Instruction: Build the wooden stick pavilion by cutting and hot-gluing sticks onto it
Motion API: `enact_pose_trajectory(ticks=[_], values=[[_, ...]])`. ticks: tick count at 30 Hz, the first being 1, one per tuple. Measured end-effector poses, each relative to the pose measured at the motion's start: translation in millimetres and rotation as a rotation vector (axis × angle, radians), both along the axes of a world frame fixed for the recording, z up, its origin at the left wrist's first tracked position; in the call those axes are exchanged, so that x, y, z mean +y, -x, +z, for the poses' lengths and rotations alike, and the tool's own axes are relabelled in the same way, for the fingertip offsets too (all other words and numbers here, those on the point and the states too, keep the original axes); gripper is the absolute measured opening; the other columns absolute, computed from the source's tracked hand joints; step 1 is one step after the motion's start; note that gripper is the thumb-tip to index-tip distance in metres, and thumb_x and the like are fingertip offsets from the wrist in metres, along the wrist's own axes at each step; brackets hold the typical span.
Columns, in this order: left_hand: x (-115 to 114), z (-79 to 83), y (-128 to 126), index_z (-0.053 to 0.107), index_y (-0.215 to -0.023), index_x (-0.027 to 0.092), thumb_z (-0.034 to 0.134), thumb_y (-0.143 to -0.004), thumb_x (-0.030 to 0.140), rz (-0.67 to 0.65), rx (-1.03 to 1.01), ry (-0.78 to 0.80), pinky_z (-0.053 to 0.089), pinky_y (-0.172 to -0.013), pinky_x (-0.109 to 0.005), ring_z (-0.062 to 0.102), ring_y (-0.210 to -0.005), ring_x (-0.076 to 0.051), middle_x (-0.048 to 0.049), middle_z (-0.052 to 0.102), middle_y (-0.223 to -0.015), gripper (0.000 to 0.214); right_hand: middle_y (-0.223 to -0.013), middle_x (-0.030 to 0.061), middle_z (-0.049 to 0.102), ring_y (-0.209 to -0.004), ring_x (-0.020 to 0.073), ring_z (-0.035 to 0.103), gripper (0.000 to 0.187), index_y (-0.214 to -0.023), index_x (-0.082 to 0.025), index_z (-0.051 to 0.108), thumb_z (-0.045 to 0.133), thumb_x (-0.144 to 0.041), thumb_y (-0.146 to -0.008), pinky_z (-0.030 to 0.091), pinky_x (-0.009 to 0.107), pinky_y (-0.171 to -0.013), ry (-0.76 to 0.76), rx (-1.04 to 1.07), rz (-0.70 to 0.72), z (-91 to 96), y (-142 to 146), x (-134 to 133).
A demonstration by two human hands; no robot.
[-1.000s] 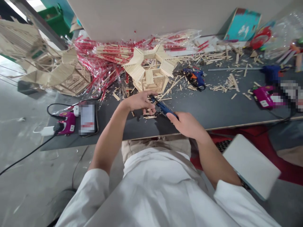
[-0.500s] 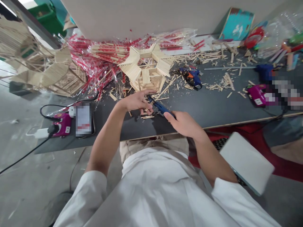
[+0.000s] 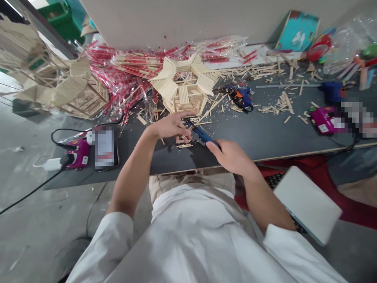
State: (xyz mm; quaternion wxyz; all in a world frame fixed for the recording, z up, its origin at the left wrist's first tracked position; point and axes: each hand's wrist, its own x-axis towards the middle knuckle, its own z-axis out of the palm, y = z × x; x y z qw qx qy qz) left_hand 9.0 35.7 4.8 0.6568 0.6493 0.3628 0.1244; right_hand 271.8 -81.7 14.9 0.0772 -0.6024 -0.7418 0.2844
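Note:
My right hand (image 3: pixel 231 156) is closed round the handles of a blue cutting tool (image 3: pixel 201 133) whose jaws point up and left over the dark table (image 3: pixel 265 135). My left hand (image 3: pixel 172 125) sits at the tool's tip, fingers curled down and pinching small wooden sticks (image 3: pixel 185 140) against the tabletop. Just behind the hands stands a star-shaped model of wooden sticks (image 3: pixel 184 86).
A larger stick structure (image 3: pixel 53 84) and red-and-clear wrappers (image 3: pixel 129 76) fill the back left. A phone (image 3: pixel 104 148) and purple charger (image 3: pixel 77 153) lie at the left. A blue glue gun (image 3: pixel 240 95), stick offcuts, a purple box (image 3: pixel 324 119) and a white board (image 3: pixel 308 204) are on the right.
Both hands stay in the same grip at the same spot; only the camera view has shifted slightly.

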Motion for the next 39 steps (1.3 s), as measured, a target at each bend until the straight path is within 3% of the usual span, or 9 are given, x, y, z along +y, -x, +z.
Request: enact_pose_trajectory(ticks=[12, 21, 32, 39], values=[[-9.3, -3.5, -13.1, 0.029, -0.172, 0.015, 0.076, -0.091, 0.022, 0.103, 0.049, -0.074, 0.063, -0.062, -0.03, 0.083, -0.078, -0.028, -0.0139, 0.083, -0.091, 0.094, -0.098, 0.0135, 0.076, -0.093, 0.0298, 0.071, 0.047, -0.091, -0.021, 0.062, 0.035, -0.05, -0.117, 0.036, 0.036, -0.076, -0.091, -0.15, -0.056, -6.9, 12.3, -8.3], [0.1, 0.9, -6.1, 0.035, -0.171, 0.015, 0.084, -0.089, 0.032, 0.03, 0.088, -0.028, 0.062, -0.064, -0.03, 0.082, -0.075, -0.026, -0.0119, 0.084, -0.091, 0.097, -0.084, 0.0088, 0.072, -0.081, 0.0264, 0.067, 0.047, -0.081, -0.025, 0.051, 0.038, -0.055, -0.114, 0.035, 0.034, -0.071, -0.065, -0.051, -0.046, -13.3, 4.9, -2.6], [1.2, 2.4, -5.3, 0.026, -0.172, 0.014, 0.084, -0.086, 0.027, 0.038, 0.119, 0.078, 0.058, -0.063, -0.027, 0.082, -0.08, -0.026, -0.0088, 0.083, -0.089, 0.105, -0.092, 0.0144, 0.078, -0.088, 0.0298, 0.073, 0.052, -0.085, -0.022, 0.062, 0.034, -0.054, -0.115, 0.036, 0.035, -0.073, -0.055, -0.173, 0.005, -8.8, 9.3, 2.5], [0.8, -0.1, -1.8, 0.035, -0.169, 0.015, 0.087, -0.083, 0.031, 0.03, 0.135, 0.025, 0.059, -0.065, -0.029, 0.081, -0.078, -0.026, -0.0096, 0.083, -0.091, 0.102, -0.093, 0.014, 0.079, -0.087, 0.029, 0.074, 0.057, -0.089, -0.021, 0.065, 0.031, -0.057, -0.116, 0.038, 0.036, -0.072, -0.107, -0.18, 0.049, -16.1, 7.6, 2.2]])
